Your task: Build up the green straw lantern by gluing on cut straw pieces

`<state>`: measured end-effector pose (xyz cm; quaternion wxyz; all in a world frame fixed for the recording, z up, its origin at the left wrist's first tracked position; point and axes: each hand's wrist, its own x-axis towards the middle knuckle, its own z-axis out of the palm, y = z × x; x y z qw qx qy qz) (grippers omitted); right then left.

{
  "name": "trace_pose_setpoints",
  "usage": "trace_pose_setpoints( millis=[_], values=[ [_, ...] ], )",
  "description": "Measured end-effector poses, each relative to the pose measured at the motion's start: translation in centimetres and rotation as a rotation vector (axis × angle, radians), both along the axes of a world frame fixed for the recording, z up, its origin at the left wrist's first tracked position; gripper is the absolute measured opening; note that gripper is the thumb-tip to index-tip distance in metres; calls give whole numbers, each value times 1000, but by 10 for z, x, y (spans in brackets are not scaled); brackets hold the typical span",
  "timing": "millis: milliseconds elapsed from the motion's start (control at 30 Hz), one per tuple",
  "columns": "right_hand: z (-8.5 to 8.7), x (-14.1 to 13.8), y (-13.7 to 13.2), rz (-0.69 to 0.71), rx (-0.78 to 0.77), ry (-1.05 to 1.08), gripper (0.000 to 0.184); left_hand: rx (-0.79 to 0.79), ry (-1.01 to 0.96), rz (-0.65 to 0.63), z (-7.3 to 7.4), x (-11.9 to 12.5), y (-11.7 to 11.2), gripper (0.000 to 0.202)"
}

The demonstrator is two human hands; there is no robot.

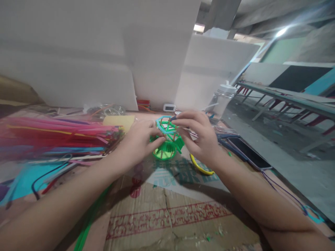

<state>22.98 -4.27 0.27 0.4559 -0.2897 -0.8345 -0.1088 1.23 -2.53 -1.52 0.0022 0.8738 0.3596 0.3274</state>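
A small basket-like craft piece stands on the cardboard in front of me. Its round bottom is bright green, with green strips woven low down between thin brown uprights. A light blue strip forms an angular ring around its upper part. My left hand grips the left side, thumb and fingers pinched near the woven band. At the right side, my right hand has its fingers curled around the upper edge; something small and dark shows by a fingertip. A green strip end sticks out beneath that hand.
Bundled pink and red strips lie left, blurred. A yellow ring is under my right wrist. Farther right are a phone with a cord and a clear bottle. A small white clock-like device stands by the white panel.
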Motion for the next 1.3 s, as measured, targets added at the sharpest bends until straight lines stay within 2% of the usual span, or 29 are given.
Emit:
trace_pose_setpoints(
  millis=[167, 300, 433, 533, 633, 767, 1000, 1300],
  values=[
    [13, 13, 1, -74, -176, 174, 15, 30, 24, 9, 1, -4, 1, 23],
    [17, 20, 4, -117, -467, 93, 13, 122, 100, 75, 9, -9, -3, 28],
    [12, 19, 7, -105, -646, -9, 18, 269, 86, 171, 17, -9, -15, 27],
    [4, 15, 10, -81, -728, -12, 17, 365, 48, 141, 14, -2, -23, 19],
    [-3, 12, 13, -43, -789, -11, 15, 458, 56, 113, 6, 4, -25, 20],
    [-8, 11, 15, -15, -839, 34, 14, 509, 119, 139, 0, 8, -24, 23],
    [-10, 8, 13, 15, -877, 104, 13, 568, 214, 146, -4, 6, -29, 36],
    [-12, 10, 14, 61, -903, 130, 15, 596, 253, 150, -6, 10, -29, 31]
  ],
)
